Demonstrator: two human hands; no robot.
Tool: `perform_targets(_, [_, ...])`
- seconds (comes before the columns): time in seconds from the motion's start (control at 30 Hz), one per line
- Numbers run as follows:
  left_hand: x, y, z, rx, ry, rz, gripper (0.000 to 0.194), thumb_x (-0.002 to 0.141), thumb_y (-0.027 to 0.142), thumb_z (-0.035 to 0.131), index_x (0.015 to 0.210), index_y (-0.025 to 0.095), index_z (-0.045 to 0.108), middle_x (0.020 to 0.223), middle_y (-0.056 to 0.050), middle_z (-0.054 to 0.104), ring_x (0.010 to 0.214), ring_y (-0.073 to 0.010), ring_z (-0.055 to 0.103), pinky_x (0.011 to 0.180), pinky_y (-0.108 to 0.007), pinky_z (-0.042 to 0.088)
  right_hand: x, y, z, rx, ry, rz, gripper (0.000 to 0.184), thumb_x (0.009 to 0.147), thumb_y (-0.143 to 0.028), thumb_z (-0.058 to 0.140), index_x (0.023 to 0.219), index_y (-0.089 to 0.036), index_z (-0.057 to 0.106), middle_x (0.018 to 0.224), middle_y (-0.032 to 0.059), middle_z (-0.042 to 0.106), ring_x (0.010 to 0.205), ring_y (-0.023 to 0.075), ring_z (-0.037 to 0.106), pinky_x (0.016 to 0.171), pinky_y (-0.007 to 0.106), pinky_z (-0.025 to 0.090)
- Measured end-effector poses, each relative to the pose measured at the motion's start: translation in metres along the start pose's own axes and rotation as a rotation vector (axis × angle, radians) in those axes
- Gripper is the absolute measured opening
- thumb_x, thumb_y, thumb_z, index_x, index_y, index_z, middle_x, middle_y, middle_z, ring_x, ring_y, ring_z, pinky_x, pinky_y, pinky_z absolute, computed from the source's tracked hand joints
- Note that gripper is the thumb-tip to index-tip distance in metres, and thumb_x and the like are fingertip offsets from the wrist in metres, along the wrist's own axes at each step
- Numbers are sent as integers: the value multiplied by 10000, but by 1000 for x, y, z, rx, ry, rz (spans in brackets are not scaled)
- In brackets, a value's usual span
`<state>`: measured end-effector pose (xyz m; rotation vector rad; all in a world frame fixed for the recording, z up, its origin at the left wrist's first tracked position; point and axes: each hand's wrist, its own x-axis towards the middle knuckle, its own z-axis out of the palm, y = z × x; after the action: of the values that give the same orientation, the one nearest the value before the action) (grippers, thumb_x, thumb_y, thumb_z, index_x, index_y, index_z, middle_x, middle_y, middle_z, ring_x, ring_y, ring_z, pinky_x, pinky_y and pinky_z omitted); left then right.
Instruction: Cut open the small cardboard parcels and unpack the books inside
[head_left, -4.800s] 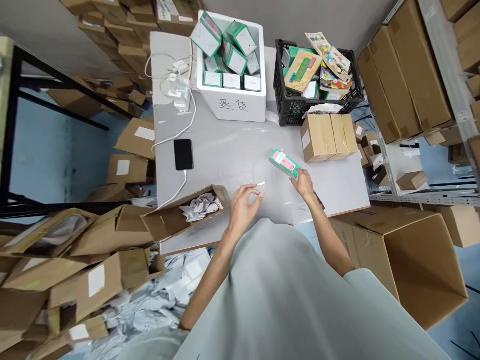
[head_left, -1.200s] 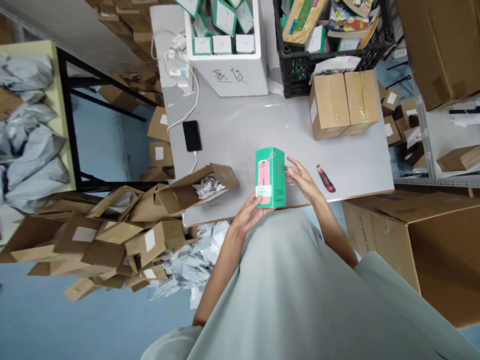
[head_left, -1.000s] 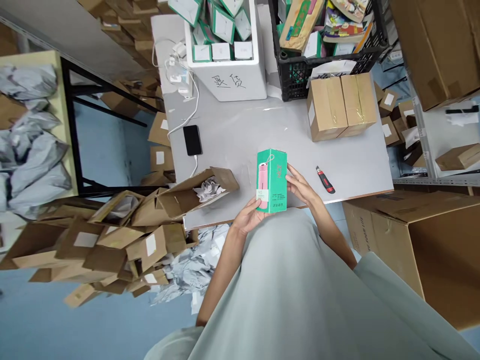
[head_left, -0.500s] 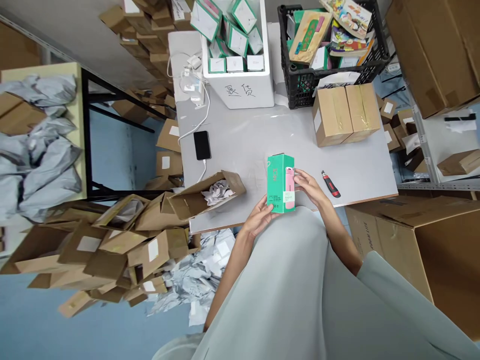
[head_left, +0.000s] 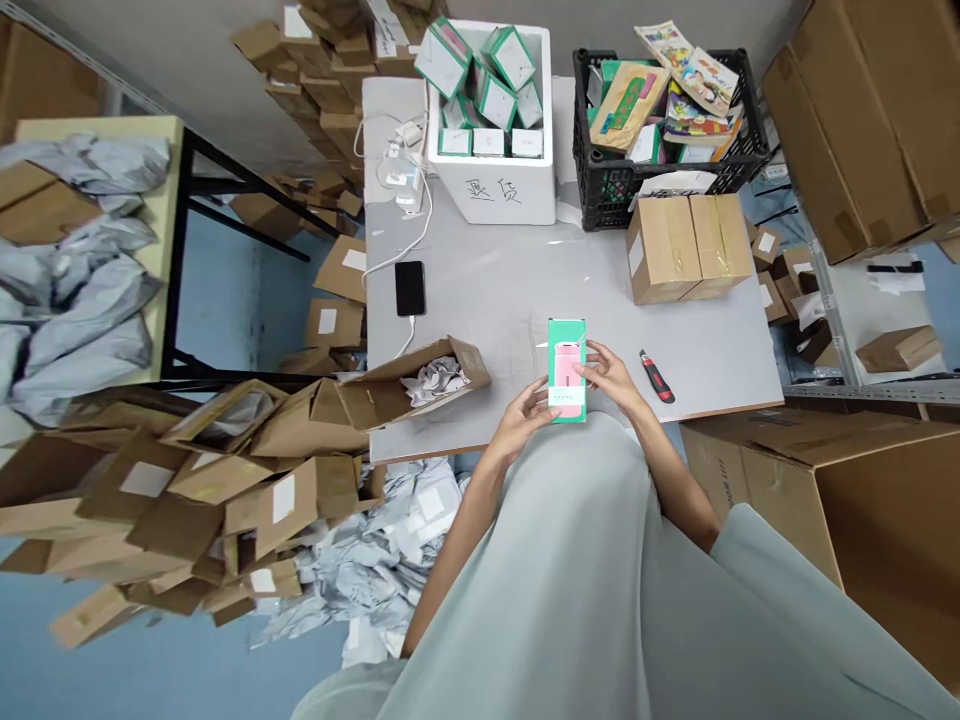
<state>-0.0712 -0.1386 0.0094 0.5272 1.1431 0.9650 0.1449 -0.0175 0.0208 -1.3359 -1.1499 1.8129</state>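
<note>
A green product box [head_left: 568, 333] with a pink bottle printed on its face is held upright at the table's front edge. My left hand [head_left: 523, 417] grips its lower left side, thumb across the front. From the right, my right hand [head_left: 609, 374] closes on it, its thumb over the printed bottle. Right of that hand lies a red and black box cutter [head_left: 657, 377] on the grey table [head_left: 510, 290]. To the left, an open cardboard box [head_left: 375, 399] holds crumpled paper [head_left: 435, 381].
At the back stand a white foam box [head_left: 491, 195] of green boxes and a black crate [head_left: 611, 190] with books. Two taped cartons [head_left: 688, 250] sit at the right. A phone [head_left: 410, 289] trails a cable. Opened cartons [head_left: 300, 500] and grey plastic bags [head_left: 360, 565] heap the floor at left.
The green box has been turned, so the face with the pink bottle now points at me. My right thumb has moved onto that face. The view has shifted slightly.
</note>
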Motion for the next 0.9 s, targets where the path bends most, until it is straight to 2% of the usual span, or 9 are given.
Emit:
perform_targets(0.13, [-10,-3,-4,-142,-76,-51,992,773,525,993,1638,290,568,1507,-161,721,1324,-378,730,1124,-530,595,-4,-8,-12,95,-115,-2,683,835,-691,864,1369,-277,763,1125,49,781,846,168,680,575,229,511])
perform_targets(0.23, [-15,-2,-5,-232,-183,-92,943,777,526,990,1600,275,604,1463,-160,743,1295,-376,750,1135,-542,588,-7,-10,-16,151,-290,65,746,818,-697,887,1412,-268,750,1158,63,805,830,178,686,568,242,508])
perform_targets(0.3, [-15,-1,-4,-227,-211,-113,899,792,510,983,1578,265,623,1448,-162,744,1287,-372,751,1139,-550,584,-9,-9,-14,161,-338,83,788,802,-679,910,1452,-269,734,1146,69,817,787,184,686,552,258,510])
perform_targets(0.4, [-12,-1,1,-127,-137,-90,889,827,499,965,1608,286,598,1494,-157,704,1308,-347,726,1128,-533,586,-10,-7,-9,129,-281,54,822,798,-617,934,1508,-278,695,1124,60,821,747,175,678,528,257,505])
perform_targets(0.5, [-8,-2,5,-17,-34,-18,1014,803,490,986,1682,305,515,1540,-160,665,1385,-350,668,1139,-518,570,-10,-5,-3,61,-161,37,917,782,-571,955,1582,-271,620,1098,44,817,657,134,640,493,244,491])
perform_targets(0.63, [-6,-3,7,15,12,-6,1068,770,475,1007,1692,277,508,1514,-170,692,1390,-372,664,1155,-532,555,-11,-1,-2,30,-93,32,969,777,-585,961,1608,-260,585,1087,40,810,607,113,633,493,243,508])
perform_targets(0.7, [-9,-2,5,-33,-3,-16,1063,762,453,1013,1686,275,517,1519,-166,700,1385,-371,675,1156,-521,559,-11,0,-6,65,-112,29,934,806,-621,937,1593,-253,596,1024,27,799,602,112,632,510,243,511])
perform_targets(0.8, [-15,-1,-1,-143,-105,-72,984,770,461,1003,1638,266,582,1496,-165,726,1315,-366,727,1101,-481,598,-11,1,-15,142,-181,58,858,858,-666,889,1552,-239,622,794,-35,713,550,104,579,500,225,472])
perform_targets(0.9, [-20,0,-7,-221,-214,-136,875,754,496,1003,1531,244,688,1422,-166,768,1187,-344,780,983,-422,637,-10,-1,-20,210,-312,90,840,811,-657,928,1496,-255,654,732,-67,651,505,89,511,467,213,439])
